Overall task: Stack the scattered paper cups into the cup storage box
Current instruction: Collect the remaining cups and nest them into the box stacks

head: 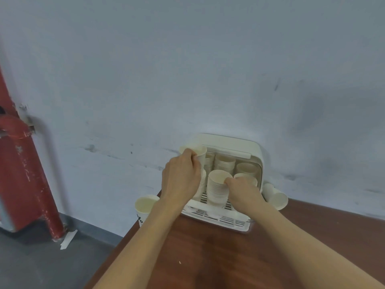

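A white cup storage box [255, 151] stands open against the wall on a brown table, with several stacks of cream paper cups inside. My left hand [181, 176] grips one paper cup [201, 153] at the box's upper left corner, over the left stacks. My right hand [241, 189] pinches the rim of the front middle stack of cups [217, 190]. A loose cup [144, 205] stands upright at the table's left corner. Two more loose cups [275, 196] lie on their sides right of the box.
The table [218, 257] ends at a left edge with grey floor [41, 263] below. A red pipe [23, 163] runs down the wall at far left. The pale blue wall [187, 69] is right behind the box.
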The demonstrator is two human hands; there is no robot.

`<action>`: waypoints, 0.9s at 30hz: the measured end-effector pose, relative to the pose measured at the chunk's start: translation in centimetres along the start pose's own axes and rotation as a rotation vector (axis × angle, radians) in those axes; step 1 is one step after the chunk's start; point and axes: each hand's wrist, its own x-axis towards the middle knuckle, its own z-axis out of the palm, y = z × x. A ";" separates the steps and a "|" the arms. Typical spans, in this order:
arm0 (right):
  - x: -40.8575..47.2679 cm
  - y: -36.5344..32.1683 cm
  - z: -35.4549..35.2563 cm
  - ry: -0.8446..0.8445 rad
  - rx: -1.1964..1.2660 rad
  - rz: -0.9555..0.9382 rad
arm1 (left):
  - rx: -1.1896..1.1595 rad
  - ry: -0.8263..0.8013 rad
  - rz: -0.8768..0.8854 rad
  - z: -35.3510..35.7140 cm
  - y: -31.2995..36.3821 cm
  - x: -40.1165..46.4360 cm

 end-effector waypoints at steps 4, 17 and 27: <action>-0.2 0.2 0.4 0.009 0.051 0.001 | -0.126 0.034 -0.045 2.0 -1.1 2.0; -0.6 0.1 0.4 -0.009 0.081 -0.022 | -0.148 -0.084 -0.137 6.4 -3.7 2.4; -1.6 0.2 -0.1 -0.026 0.112 -0.032 | 0.035 -0.276 -0.198 7.3 -4.9 1.3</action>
